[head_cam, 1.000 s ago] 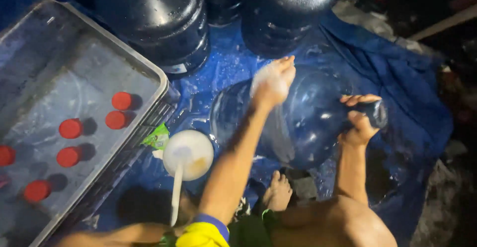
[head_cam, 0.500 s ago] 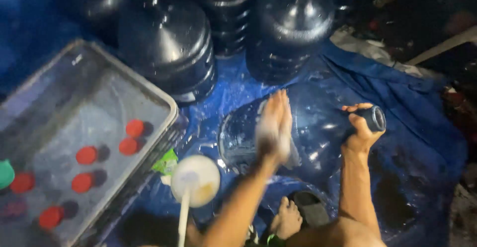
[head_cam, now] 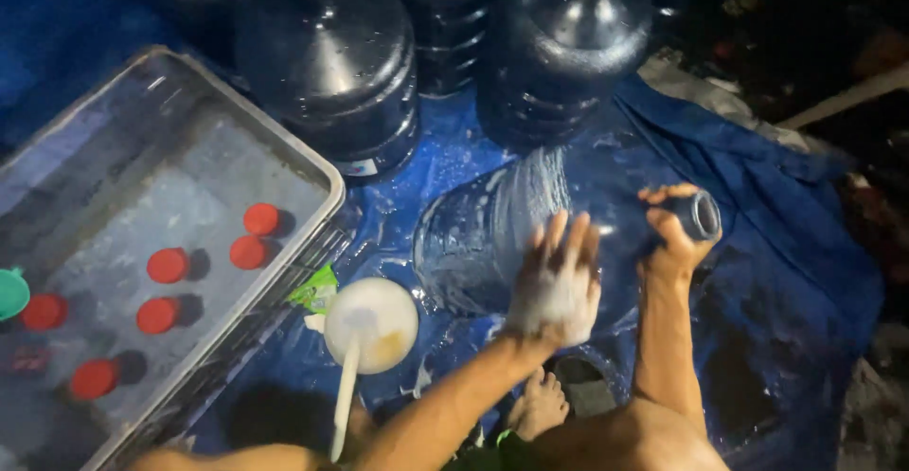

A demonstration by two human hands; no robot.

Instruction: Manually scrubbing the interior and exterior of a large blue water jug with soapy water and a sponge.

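A clear large water jug [head_cam: 473, 234] lies on its side on a wet blue tarp [head_cam: 767, 272], streaked with foam. My left hand [head_cam: 559, 286] is pressed flat on the jug's side, fingers spread and coated in white lather; whether a sponge lies under the palm cannot be told. My right hand [head_cam: 674, 239] is closed around the jug's neck [head_cam: 703, 213] at the right end. My bare foot [head_cam: 540, 403] rests on the tarp just below the jug.
A metal tray [head_cam: 284, 163] of water at the left holds several red caps [head_cam: 261, 219] and a teal cup [head_cam: 11, 293]. A white ladle [head_cam: 371, 324] and a green wrapper [head_cam: 315, 291] lie beside it. Dark upright jugs [head_cam: 331, 64] stand behind.
My left hand has slid down the jug's side toward me, from its upper edge to the middle. My right hand has kept its hold on the neck.
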